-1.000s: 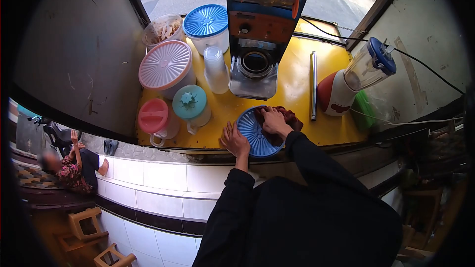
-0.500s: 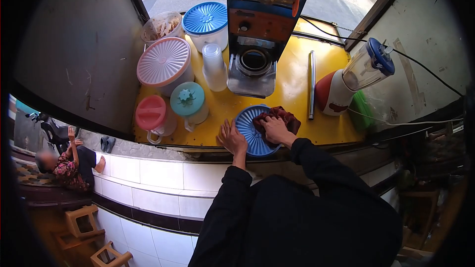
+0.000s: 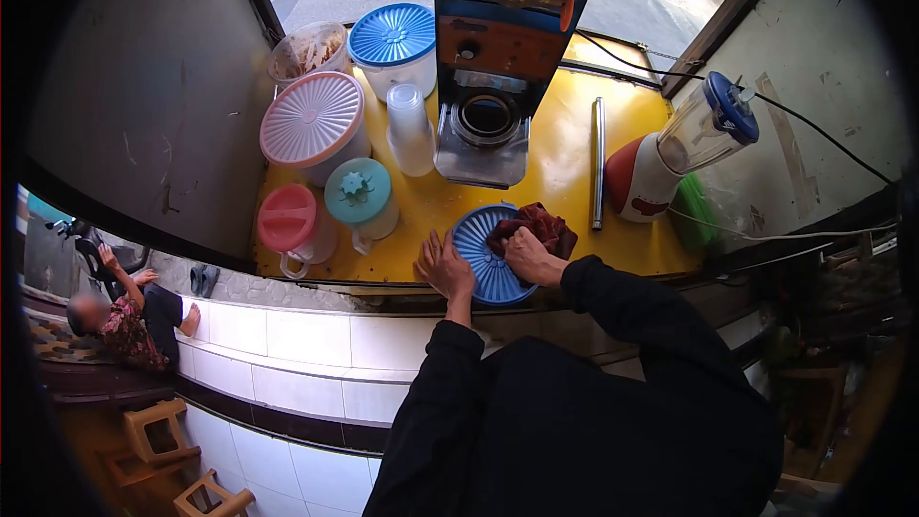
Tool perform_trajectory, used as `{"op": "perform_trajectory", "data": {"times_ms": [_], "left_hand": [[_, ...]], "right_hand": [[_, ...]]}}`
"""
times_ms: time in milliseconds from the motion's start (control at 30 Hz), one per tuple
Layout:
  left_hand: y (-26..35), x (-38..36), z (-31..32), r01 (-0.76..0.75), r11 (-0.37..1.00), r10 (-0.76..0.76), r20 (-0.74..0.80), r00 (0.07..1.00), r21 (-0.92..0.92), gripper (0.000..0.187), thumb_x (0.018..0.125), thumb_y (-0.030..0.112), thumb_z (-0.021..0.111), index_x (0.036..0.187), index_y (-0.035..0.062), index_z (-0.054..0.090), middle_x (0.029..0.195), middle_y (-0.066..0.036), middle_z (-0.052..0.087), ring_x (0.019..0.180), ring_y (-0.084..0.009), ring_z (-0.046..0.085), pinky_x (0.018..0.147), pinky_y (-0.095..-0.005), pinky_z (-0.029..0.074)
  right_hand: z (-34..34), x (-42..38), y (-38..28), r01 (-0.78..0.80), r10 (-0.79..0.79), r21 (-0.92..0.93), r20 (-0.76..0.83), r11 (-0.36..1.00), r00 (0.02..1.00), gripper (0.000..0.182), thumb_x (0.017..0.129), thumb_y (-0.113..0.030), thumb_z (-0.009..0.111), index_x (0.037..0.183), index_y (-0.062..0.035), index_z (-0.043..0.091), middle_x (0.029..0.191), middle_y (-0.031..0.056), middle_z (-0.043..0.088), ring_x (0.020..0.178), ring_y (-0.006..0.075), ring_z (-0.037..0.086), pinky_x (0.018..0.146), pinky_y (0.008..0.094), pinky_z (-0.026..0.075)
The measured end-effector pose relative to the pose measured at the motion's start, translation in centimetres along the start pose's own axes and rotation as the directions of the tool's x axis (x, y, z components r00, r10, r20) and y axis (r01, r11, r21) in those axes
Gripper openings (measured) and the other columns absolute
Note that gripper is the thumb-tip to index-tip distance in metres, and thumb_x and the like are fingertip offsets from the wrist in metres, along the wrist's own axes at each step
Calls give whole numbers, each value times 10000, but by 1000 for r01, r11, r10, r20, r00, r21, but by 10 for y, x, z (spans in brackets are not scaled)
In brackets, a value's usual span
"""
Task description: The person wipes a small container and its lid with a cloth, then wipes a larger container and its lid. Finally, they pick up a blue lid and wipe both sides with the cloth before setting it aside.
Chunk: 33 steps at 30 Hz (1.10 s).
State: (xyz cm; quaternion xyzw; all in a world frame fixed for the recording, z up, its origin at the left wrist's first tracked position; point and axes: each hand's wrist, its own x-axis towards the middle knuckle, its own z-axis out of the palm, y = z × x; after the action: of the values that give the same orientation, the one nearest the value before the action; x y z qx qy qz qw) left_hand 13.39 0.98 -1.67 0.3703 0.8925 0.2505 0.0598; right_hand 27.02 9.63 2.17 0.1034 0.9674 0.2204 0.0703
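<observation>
A blue ribbed round lid point(image 3: 488, 273) lies on the yellow tabletop point(image 3: 560, 148) near its front edge. My left hand point(image 3: 445, 268) rests at the lid's left rim, its fingers spread and holding nothing. Over the right part of the lid, my right hand point(image 3: 529, 257) grips a dark red cloth point(image 3: 550, 228) with its fingers bunched. The cloth covers some of the lid's right side and hangs past its rim.
A sealing machine point(image 3: 498, 67) stands behind the lid. Lidded tubs point(image 3: 313, 120) and stacked clear cups point(image 3: 409, 129) are to the left. On the right are a metal rod point(image 3: 599, 163) and a blender point(image 3: 670, 158). A person point(image 3: 129, 325) sits at far left.
My right hand has closed from a flatter pose into a bunched grip on the cloth. The seated person's arms have shifted. The view has moved slightly.
</observation>
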Motion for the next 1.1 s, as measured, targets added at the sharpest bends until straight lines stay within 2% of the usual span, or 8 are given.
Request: {"op": "perform_trajectory", "data": {"times_ms": [367,433,633,700,900,1000,1033,1100], "left_hand": [[0,2,-2,16,1000,-16,19,1000,8,318,845,198,427,1150,226,512,1313,19,362,1216,-219,295,993,-501,130],[0,0,0,11,1000,-11,19,1000,-4,318,843,198,429,1148,227,513,1311,19,365,1216,-219,294,993,-501,134],[-2,0,2,-7,1000,7,2,1000,-15,312,838,188,436,1133,232,528,1313,12,362,1220,-219,288,991,-502,132],[-2,1,1,-7,1000,7,17,1000,-9,318,836,185,439,1138,234,526,1316,13,359,1221,-221,286,991,-503,131],[-4,1,1,-18,1000,18,29,999,-1,328,835,188,442,1151,231,516,1318,14,356,1219,-223,288,994,-508,124],[-3,2,0,-5,1000,5,26,1000,-17,332,835,187,441,1157,232,510,1318,15,356,1217,-223,292,995,-509,123],[-3,1,0,-4,1000,4,28,1000,-18,332,835,187,441,1157,232,510,1318,15,356,1217,-223,292,995,-509,123],[-3,1,0,-9,1000,8,29,1000,1,332,837,185,439,1158,232,507,1312,6,365,1213,-224,298,993,-504,129]], "right_hand": [[-4,31,22,-224,210,87,144,971,967,163,739,-151,481,789,-71,614,655,51,570,611,190,519,600,333,296],[-16,27,16,-158,146,41,216,987,965,161,734,-159,492,734,-90,638,686,57,577,664,193,521,592,328,297],[-17,2,1,16,-23,74,96,997,995,165,718,-157,500,690,-62,632,676,78,571,677,203,521,594,337,295],[-11,0,5,-51,30,221,96,974,995,170,723,-154,493,743,-46,622,631,72,565,609,209,518,603,350,299],[2,25,33,-220,201,195,112,956,973,212,764,-146,459,884,-38,595,689,97,607,652,238,575,657,394,339],[-18,34,57,-488,274,501,441,715,855,367,703,-130,470,1056,-137,567,886,128,611,830,290,587,733,429,420],[-13,30,57,-488,273,501,443,715,854,367,703,-130,470,1056,-137,567,886,128,611,830,290,587,733,429,420],[-4,19,59,-570,386,659,422,490,820,436,684,-99,443,1099,-173,552,943,154,594,851,313,573,744,423,430]]}}
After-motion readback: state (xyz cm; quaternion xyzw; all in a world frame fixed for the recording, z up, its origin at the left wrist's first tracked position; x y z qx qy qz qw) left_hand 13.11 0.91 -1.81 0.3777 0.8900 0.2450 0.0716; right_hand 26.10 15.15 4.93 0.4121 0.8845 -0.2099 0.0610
